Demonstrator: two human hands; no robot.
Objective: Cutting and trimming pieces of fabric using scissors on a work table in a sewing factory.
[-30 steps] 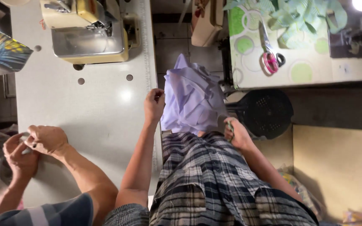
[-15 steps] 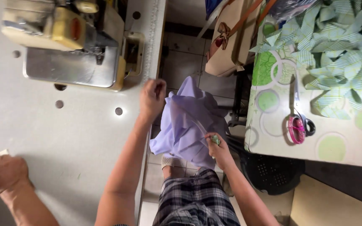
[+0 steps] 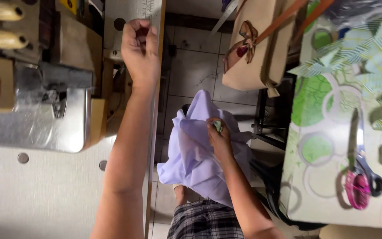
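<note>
My left hand [image 3: 140, 48] is curled into a fist at the edge of the white sewing table [image 3: 58, 194], just beside the sewing machine [image 3: 45, 110]; I see nothing in it. My right hand [image 3: 219, 139] grips a bunched lilac cloth [image 3: 195, 155] that hangs over my lap, above my checked trousers [image 3: 204, 221]. A small green thing [image 3: 218, 126] sticks out between the fingers of that hand. The cloth hides my knees and part of the tiled floor.
A beige bag [image 3: 257, 48] with brown straps hangs at the top middle. On the right is a side table [image 3: 315, 177] with a green circle-patterned cover. It holds pink-handled scissors [image 3: 359, 177] and green striped cloth pieces [image 3: 368, 48]. A dark metal frame [image 3: 261, 128] stands below the bag.
The view has swung closer to the machine. My left hand slid forward along the table edge and closed. Another person's hands at the left have left the view. My right hand stays on the cloth.
</note>
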